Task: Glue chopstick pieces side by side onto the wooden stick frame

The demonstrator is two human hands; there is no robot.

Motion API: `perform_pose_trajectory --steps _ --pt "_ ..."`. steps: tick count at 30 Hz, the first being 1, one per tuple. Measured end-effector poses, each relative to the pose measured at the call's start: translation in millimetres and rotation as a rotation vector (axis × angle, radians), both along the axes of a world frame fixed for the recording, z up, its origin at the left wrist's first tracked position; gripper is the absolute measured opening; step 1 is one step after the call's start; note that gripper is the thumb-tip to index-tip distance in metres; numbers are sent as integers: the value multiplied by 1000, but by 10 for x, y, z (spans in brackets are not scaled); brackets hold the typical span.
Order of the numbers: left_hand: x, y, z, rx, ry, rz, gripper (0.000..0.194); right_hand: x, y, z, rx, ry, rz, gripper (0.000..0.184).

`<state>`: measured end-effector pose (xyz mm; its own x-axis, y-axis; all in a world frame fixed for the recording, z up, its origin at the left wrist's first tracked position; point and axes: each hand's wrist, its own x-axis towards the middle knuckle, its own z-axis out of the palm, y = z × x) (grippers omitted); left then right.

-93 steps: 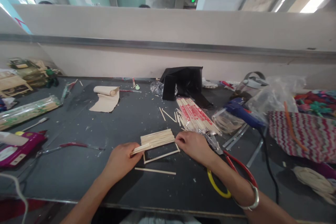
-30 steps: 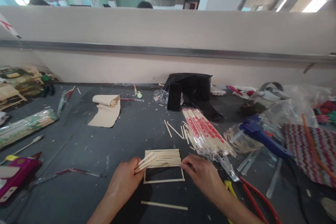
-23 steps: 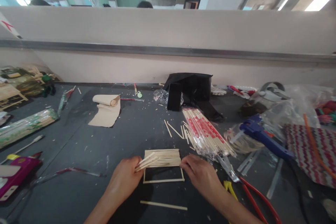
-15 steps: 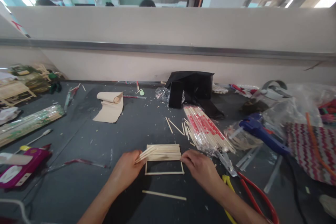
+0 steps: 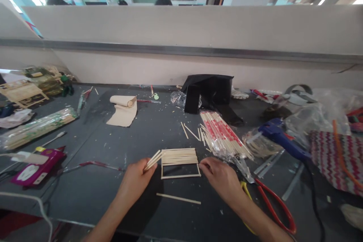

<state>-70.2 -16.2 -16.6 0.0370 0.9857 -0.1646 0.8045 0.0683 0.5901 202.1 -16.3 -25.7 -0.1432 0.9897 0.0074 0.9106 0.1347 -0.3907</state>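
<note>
A small rectangular frame of thin wooden sticks [image 5: 179, 156] lies on the dark table between my hands. Sticks laid side by side cover its far part; the near part is an open gap. My left hand [image 5: 138, 177], at the frame's left side, is closed around several loose wooden sticks [image 5: 153, 160] that slant up and right, their far ends by the frame's edge. My right hand [image 5: 219, 176] is at the frame's right side with fingers curled together. Its fingertips are beside the edge; whether they hold anything is hidden. A single stick [image 5: 178, 198] lies in front of the frame.
Right of the frame are bagged sticks [image 5: 224, 132], red-handled pliers [image 5: 276, 206] and a blue glue gun [image 5: 283, 140]. Short stick pieces [image 5: 191, 131] lie behind it. Leftward are a sandpaper roll [image 5: 124, 110], a purple box [image 5: 39, 168] and cables. A low partition [image 5: 170, 24] stands behind.
The sticks in my left hand have drawn back left from above the frame and now point more steeply. My right fingertips have eased slightly off the frame's edge. The camera view has shifted slightly.
</note>
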Motion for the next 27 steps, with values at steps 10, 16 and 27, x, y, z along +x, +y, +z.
perform_pose_trajectory --steps 10,16,27 --pt "115 63 -9 -100 89 -42 26 -47 -14 -30 5 45 -38 22" --pt "168 130 14 -123 161 -27 25 -98 -3 -35 79 1 -33 21" --pt "191 145 42 -129 174 -54 19 -110 -24 -96 164 -45 47 23"
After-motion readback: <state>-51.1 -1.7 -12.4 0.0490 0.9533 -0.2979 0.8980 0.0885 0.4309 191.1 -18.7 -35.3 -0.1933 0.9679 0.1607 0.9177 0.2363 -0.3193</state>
